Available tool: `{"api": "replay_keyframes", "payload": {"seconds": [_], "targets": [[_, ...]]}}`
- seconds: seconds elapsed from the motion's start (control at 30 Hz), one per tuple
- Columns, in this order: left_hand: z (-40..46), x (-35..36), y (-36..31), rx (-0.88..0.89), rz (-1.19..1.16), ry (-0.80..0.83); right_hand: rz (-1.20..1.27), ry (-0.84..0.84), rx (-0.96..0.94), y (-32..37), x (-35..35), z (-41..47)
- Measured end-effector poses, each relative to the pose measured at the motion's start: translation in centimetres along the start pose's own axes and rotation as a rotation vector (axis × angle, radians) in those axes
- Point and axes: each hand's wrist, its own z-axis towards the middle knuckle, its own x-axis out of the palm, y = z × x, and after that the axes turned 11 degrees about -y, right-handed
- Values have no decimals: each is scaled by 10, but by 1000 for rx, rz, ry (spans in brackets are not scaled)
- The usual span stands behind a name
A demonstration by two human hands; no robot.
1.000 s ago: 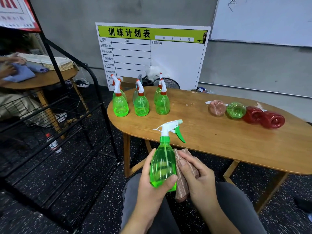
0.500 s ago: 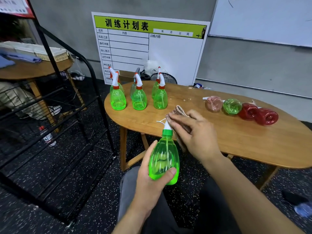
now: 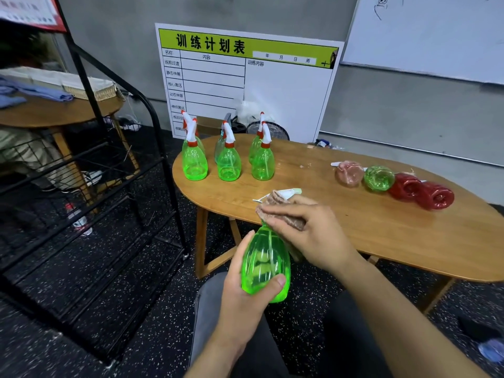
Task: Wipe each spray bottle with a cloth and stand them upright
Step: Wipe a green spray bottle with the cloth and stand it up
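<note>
A green spray bottle (image 3: pixel 266 264) is held upright above the person's lap, in front of the near edge of the wooden table (image 3: pixel 381 236). Its lower body is gripped by the left hand (image 3: pixel 245 290), with the thumb curled across the front and the fingers wrapped behind. A brownish cloth (image 3: pixel 283 211) is grasped by the right hand (image 3: pixel 308 233) and pressed around the bottle's neck and spray head; the fingers are bent over the cloth, and only the white tip of the nozzle is seen past it. How much of the trigger is covered cannot be told.

Farther along the table, on its left portion, a group of green bottles with white and red spray heads (image 3: pixel 229 162) is seen standing upright, three in a front row and further ones just behind them. On the right portion, four bottles are seen lying on their sides in a row, each touching or just beside the next: a pink bottle (image 3: pixel 349 173), a green lying bottle (image 3: pixel 379 178), and two red bottles (image 3: pixel 421 190).

To the left, a black metal rack (image 3: pixel 90 165) is noted on the speckled floor, with a second wooden table (image 3: pixel 54 113) behind it carrying blue fabric (image 3: pixel 35 91). Against the grey wall, a printed schedule board (image 3: pixel 245 80) is propped, and a whiteboard (image 3: pixel 431 36) is mounted at upper right.
</note>
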Motion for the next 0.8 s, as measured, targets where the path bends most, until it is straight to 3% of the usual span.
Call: {"api": "replay_keyframes", "payload": {"seconds": [0.17, 0.33, 0.47, 0.6, 0.73, 0.8], "targets": [[-1, 1, -2, 1, 5, -5, -78, -292, 107, -6, -1, 3], [0, 0, -3, -2, 0, -2, 62, -58, 89, -3, 1, -1], [-2, 1, -3, 5, -1, -2, 15, -313, 154, -6, -1, 1], [0, 1, -3, -1, -36, -27, 102, -164, 121, 0, 6, -7], [0, 1, -3, 14, -15, -25, 11, -343, 162, -4, 2, -5], [0, 1, -2, 12, -19, -24, 34, -308, 154, -2, 5, -6]]}}
